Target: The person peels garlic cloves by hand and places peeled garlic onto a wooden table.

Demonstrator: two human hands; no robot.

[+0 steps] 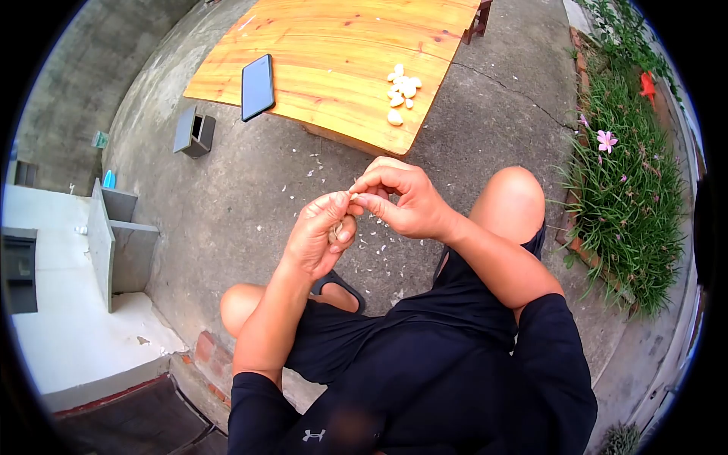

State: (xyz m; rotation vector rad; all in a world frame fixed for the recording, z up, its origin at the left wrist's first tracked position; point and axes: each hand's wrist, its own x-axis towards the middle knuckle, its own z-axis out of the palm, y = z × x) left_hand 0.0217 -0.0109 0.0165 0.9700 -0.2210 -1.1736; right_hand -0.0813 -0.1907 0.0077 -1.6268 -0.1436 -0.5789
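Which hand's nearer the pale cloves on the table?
Right. The right hand is just off the table corner nearest the cloves; the left hand sits farther back and to the left of them.

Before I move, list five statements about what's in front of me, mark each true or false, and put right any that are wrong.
1. A phone lies on the wooden table. True.
2. The pale pieces near the table's right corner are in a bowl. False: they lie straight on the tabletop.
3. The left hand and right hand meet around a small pale piece at their fingertips. True.
4. The left hand rests flat on the table. False: it is off the table, up against the right hand.
5. A pink flower shows among the green plants on the right. True.
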